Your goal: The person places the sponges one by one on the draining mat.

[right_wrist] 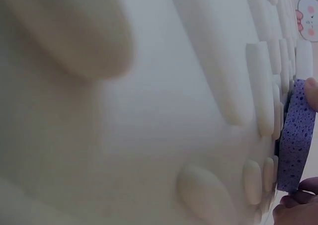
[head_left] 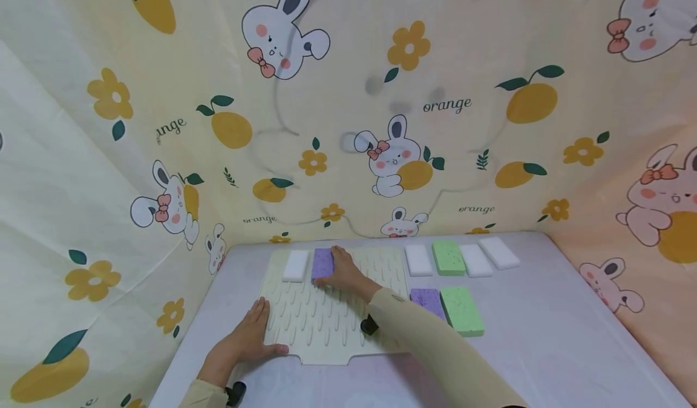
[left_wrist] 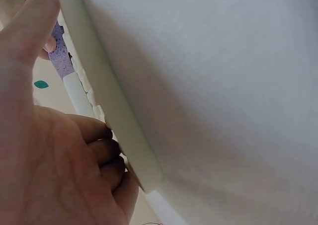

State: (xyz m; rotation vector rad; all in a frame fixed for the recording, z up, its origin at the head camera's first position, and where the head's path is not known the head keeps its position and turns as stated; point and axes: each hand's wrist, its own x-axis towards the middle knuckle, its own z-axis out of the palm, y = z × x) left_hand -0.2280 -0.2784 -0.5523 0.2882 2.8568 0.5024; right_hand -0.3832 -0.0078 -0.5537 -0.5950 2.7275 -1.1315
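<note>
A cream ribbed mat lies on the table. At its far edge a white sponge and a purple sponge sit side by side. My right hand reaches across the mat and pinches the purple sponge; the right wrist view shows one fingertip on its top end and others at its lower end. My left hand rests flat on the mat's front left corner, thumb along the near edge. In the left wrist view its fingers touch the mat's rim.
To the right of the mat lie loose sponges: a far row of white, green, white and white, then a nearer purple and green. Printed cloth walls enclose the table on three sides.
</note>
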